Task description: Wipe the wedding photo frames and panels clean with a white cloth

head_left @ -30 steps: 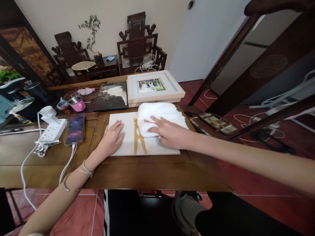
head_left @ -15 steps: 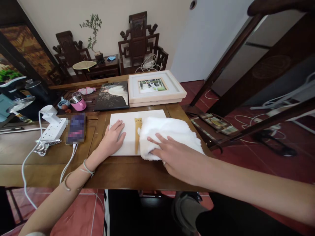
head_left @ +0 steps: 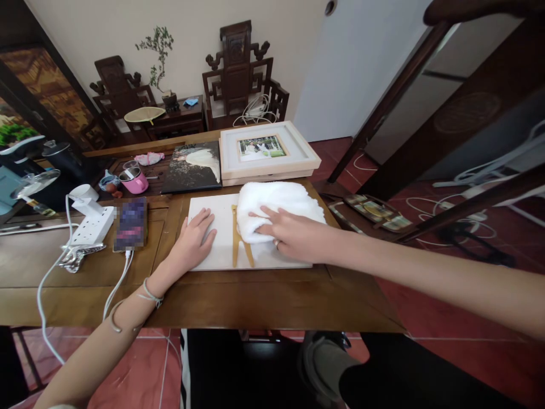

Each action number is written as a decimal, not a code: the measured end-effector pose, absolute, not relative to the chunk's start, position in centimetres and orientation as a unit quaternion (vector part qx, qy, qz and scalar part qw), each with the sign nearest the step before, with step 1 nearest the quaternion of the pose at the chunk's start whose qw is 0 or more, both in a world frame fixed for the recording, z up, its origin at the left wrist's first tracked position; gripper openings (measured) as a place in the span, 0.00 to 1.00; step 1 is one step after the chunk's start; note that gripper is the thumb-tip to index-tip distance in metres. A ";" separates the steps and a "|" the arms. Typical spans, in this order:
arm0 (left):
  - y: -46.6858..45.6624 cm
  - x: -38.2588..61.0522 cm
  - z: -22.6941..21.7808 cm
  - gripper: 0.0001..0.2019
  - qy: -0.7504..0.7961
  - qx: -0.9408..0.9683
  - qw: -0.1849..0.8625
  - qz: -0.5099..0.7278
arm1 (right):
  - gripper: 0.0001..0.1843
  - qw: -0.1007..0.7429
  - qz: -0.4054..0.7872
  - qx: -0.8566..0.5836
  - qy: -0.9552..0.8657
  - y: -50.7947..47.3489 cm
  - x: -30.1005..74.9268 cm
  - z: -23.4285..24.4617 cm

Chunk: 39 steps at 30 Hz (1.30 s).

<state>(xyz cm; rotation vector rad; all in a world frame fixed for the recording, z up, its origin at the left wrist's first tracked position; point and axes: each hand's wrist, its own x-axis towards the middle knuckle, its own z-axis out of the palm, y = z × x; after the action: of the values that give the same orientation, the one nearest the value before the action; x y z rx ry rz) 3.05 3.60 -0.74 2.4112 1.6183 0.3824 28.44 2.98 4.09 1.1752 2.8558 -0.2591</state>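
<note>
A pale flat board lies on the wooden table, and my left hand rests on its left end with the fingers stretched out. My right hand grips a fluffy white towel over the right part of the board, several fingers spread on top and the others tucked against its near edge. Left of the towel shows a flat gold-coloured piece with two legs that part toward me. The towel hides some of it and much of the board's right side.
Behind the board are a dark picture panel and a framed photo in a pale wooden frame. A pink mug, a phone on a charging cable and a white power strip stand at left. The table's right edge is near.
My right hand has moved the towel away from me and slightly left. The gold piece's second leg and the board's near right corner now show. My left hand has stayed put.
</note>
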 end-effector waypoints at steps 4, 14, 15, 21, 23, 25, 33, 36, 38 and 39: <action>3.6 3.1 -0.6 0.22 0.549 0.819 0.107 0.130 | 0.30 0.025 -0.068 0.382 0.921 4.8 28.7 3.7; 3.6 2.9 -0.7 0.22 0.547 0.819 0.109 0.134 | 0.27 0.108 -0.165 0.405 0.893 -3.6 26.6 7.1; 3.6 2.9 -0.7 0.22 0.546 0.820 0.109 0.134 | 0.26 0.116 -0.180 0.398 0.892 -4.2 26.5 7.5; 3.6 2.9 -0.6 0.22 0.548 0.819 0.108 0.130 | 0.29 0.082 -0.175 0.411 0.891 -3.1 27.4 7.0; 3.6 2.9 -0.7 0.22 0.549 0.818 0.110 0.129 | 0.30 0.075 -0.173 0.428 0.884 -1.2 28.0 6.1; 3.6 2.9 -0.7 0.22 0.549 0.818 0.112 0.129 | 0.31 0.068 -0.165 0.444 0.878 1.2 28.8 5.2; 3.5 2.9 -0.7 0.23 0.560 0.811 0.114 0.127 | 0.31 0.034 -0.093 0.469 0.878 5.7 30.6 3.6; 3.4 2.9 -0.9 0.23 0.560 0.811 0.110 0.126 | 0.31 0.062 -0.084 0.470 0.877 2.2 29.3 4.3; 3.4 2.9 -1.0 0.23 0.562 0.809 0.111 0.130 | 0.32 0.095 -0.095 0.460 0.878 -0.9 28.1 5.0; 3.4 3.0 -1.1 0.23 0.564 0.807 0.112 0.134 | 0.33 0.115 -0.113 0.445 0.881 -2.4 27.5 5.3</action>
<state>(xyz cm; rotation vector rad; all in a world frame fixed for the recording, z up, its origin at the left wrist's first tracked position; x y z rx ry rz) 2.95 3.44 -1.05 2.3686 1.6567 0.3920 27.52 -2.38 5.30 1.3050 2.5822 -0.3302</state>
